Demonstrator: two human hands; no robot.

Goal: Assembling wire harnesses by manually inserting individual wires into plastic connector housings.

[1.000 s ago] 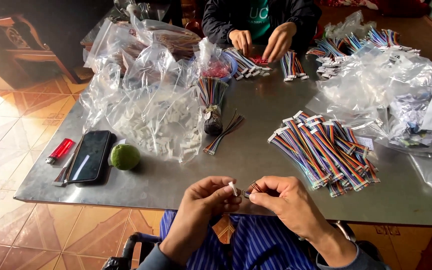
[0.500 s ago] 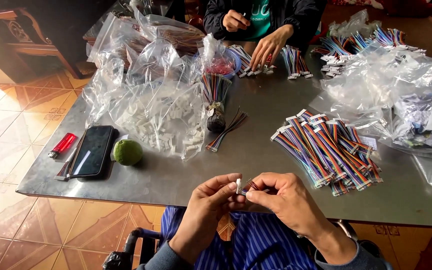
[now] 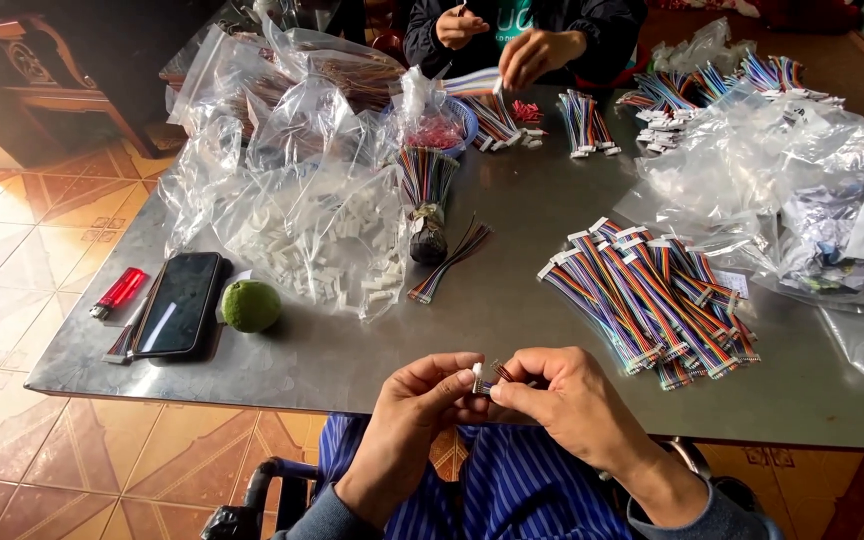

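Connector [image 3: 476, 377], small and white, sits pinched between the fingertips of both hands just above the near edge of the grey metal table [image 3: 512, 300]; the table itself is the broadest thing here, stretching away from the hands. Clear plastic bags [image 3: 292, 190] heap up far ahead and to the left of the hands, one spilling white connector housings. More crumpled bags [image 3: 802, 190] lie ahead to the right. A fanned pile of rainbow ribbon cables [image 3: 652, 295] rests just ahead and to the right of the right hand. A black phone [image 3: 180, 303] lies well off to the left, with a green lime [image 3: 250, 306] just beside it and a red lighter [image 3: 119, 292] further left. A tied bundle of coloured wires [image 3: 427, 205] stands straight ahead, and a loose cable strip [image 3: 449, 262] lies beside it. Across the table, another person's hands [image 3: 542, 52] work on a similar cable.

The left hand [image 3: 417, 410] and right hand [image 3: 562, 400] meet, fingertips together, both clamped on the connector, from which short coloured wire ends [image 3: 502, 372] stick out toward the right hand.
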